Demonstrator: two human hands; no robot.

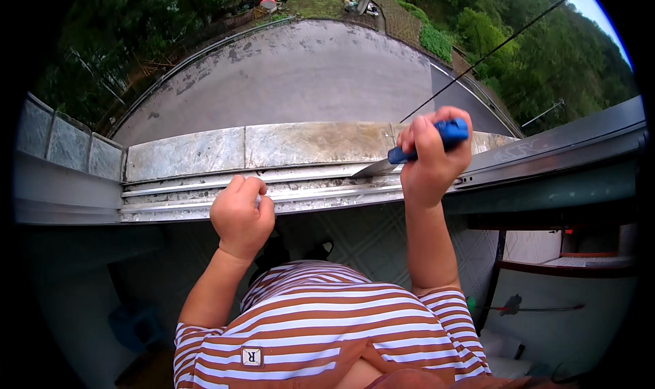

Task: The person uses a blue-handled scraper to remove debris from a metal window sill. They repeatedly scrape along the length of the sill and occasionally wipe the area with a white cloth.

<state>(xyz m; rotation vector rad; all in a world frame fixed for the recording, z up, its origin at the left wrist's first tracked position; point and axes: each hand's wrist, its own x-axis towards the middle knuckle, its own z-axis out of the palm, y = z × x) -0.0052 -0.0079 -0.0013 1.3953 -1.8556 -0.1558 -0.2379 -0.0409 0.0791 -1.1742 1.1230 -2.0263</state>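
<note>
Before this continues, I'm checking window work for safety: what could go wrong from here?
The blue-handled scraper in the right hand points along the window track toward the left hand; a slip might nick those bare fingers.

The scraper is also held near the outer stone ledge, with paved ground beyond, so a loosened grip could drop it outside.
</note>
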